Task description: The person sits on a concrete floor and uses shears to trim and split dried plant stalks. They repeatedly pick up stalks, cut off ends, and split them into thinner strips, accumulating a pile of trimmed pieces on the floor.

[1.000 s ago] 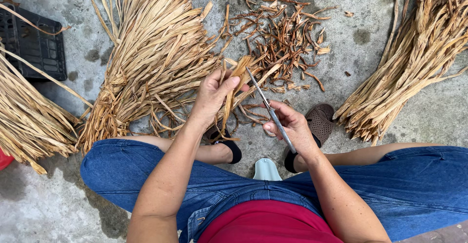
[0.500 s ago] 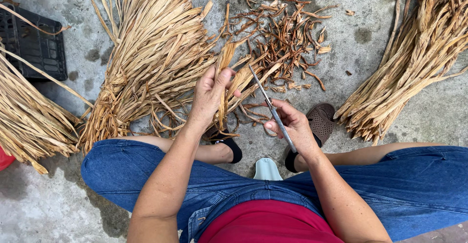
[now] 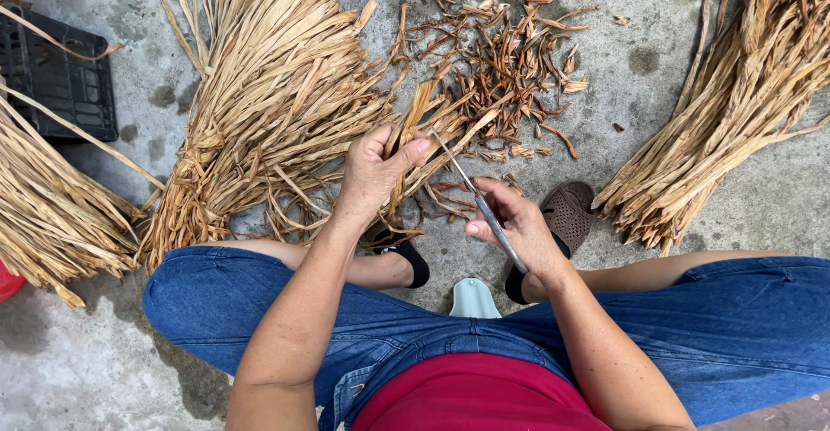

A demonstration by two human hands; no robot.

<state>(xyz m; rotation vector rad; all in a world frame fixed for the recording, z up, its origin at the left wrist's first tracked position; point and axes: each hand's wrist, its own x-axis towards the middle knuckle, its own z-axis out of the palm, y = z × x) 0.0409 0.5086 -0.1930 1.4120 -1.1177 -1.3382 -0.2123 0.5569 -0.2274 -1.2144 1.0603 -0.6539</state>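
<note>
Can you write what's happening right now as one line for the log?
left hand: gripping dried leaf strip | right hand: holding knife, blade at strip | trimmings on concrete floor

dried leaf bundles (image 3: 268,111): straw-tan, golden streaks
cut scraps (image 3: 510,59): reddish brown
knife (image 3: 480,202): grey metal
jeans (image 3: 692,327): blue denim
shirt (image 3: 475,394): red
sandal (image 3: 566,215): brown, dotted
crate (image 3: 60,85), upper left: black
floor (image 3: 640,33): mottled grey

Grey concrete floor (image 3: 674,33) — stained, perhaps damp.
</note>
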